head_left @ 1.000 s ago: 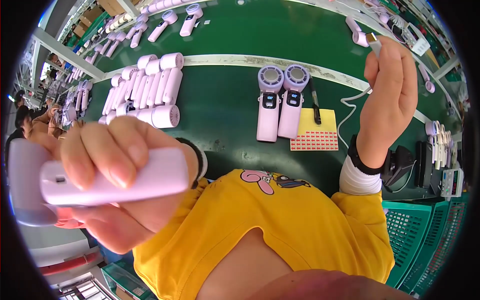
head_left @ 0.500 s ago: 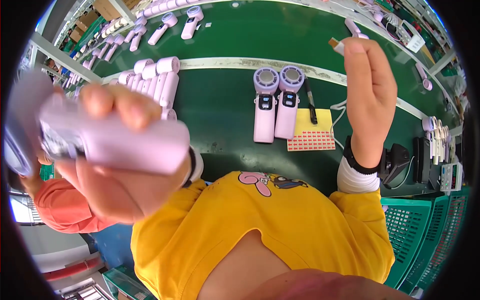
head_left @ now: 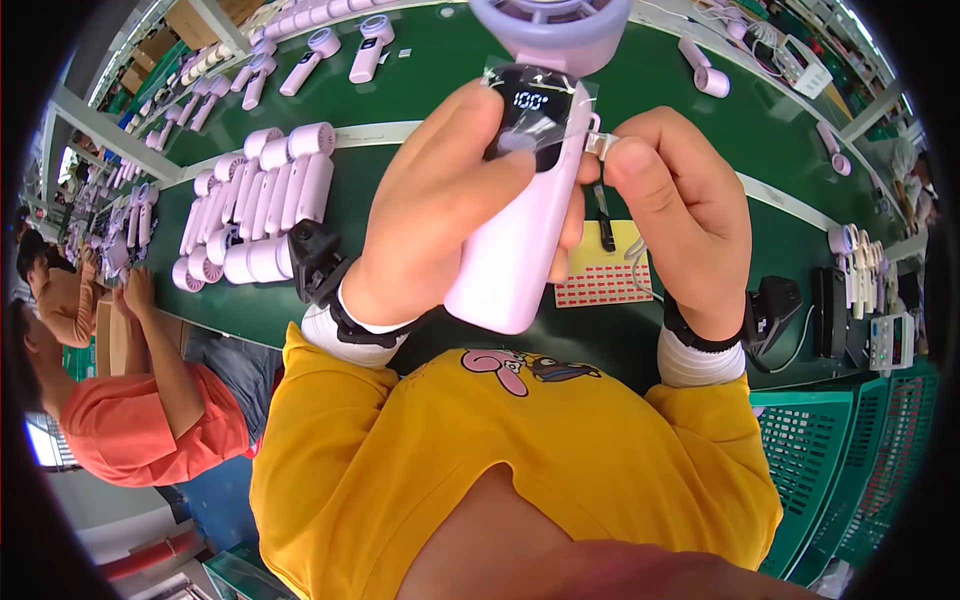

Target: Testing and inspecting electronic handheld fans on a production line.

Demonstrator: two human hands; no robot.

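My left hand (head_left: 420, 210) is wrapped round a pale pink handheld fan (head_left: 500, 260), raised and tilted over the bench. Clear film covers its black display (head_left: 530, 115), which is lit. The fan's round head reaches past the top edge of the picture. At the fan's right side my right hand (head_left: 690, 220) pinches a small silver and white cable plug (head_left: 600, 145) between thumb and forefinger. The plug meets the fan's edge near a small loop; whether it is inserted I cannot tell. Its grey-white cable (head_left: 637, 265) hangs down beside the hand.
A yellow card with red marks (head_left: 600, 285) and a black pen (head_left: 605, 225) lie behind my hands. Several pink fans (head_left: 265, 195) are grouped at left. Green crates (head_left: 800, 450) stand at right. A person in an orange shirt (head_left: 150, 430) sits at left.
My left hand has swung the fan in from the left to the middle. My right hand has lowered the plug to the fan's side. The two fans lying mid-bench are now hidden.
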